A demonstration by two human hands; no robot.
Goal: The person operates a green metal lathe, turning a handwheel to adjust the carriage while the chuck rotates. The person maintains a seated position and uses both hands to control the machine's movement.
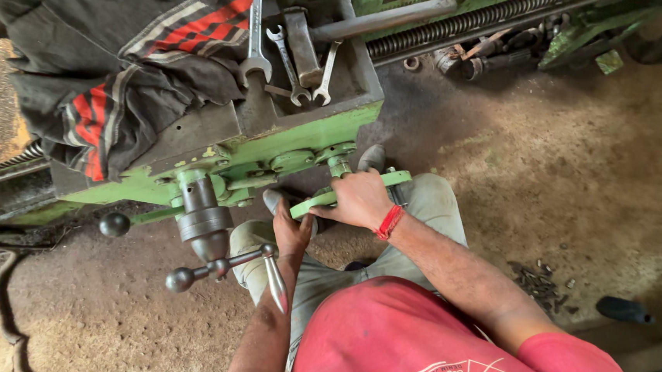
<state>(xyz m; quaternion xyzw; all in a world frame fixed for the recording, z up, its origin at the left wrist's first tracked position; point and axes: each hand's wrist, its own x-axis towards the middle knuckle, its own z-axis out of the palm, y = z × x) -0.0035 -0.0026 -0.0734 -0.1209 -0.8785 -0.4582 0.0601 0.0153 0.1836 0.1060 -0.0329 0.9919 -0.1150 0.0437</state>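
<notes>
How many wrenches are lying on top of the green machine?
3 wrenches lie on the grey top: a large wrench beside the dark cloth, a middle wrench, and a right wrench near the edge. More may be hidden under the cloth.

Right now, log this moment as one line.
left hand: under green bar | right hand: gripping bar | above: green lathe, wrenches

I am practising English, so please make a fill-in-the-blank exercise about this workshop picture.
1. Both hands, the right hand and the left hand, hold a flat ____ bar.
2. A ____ band circles the right wrist.
3. Several wrenches lie in the machine's tray beside a dark ____ with red stripes.

Missing words: green; red; cloth
</notes>
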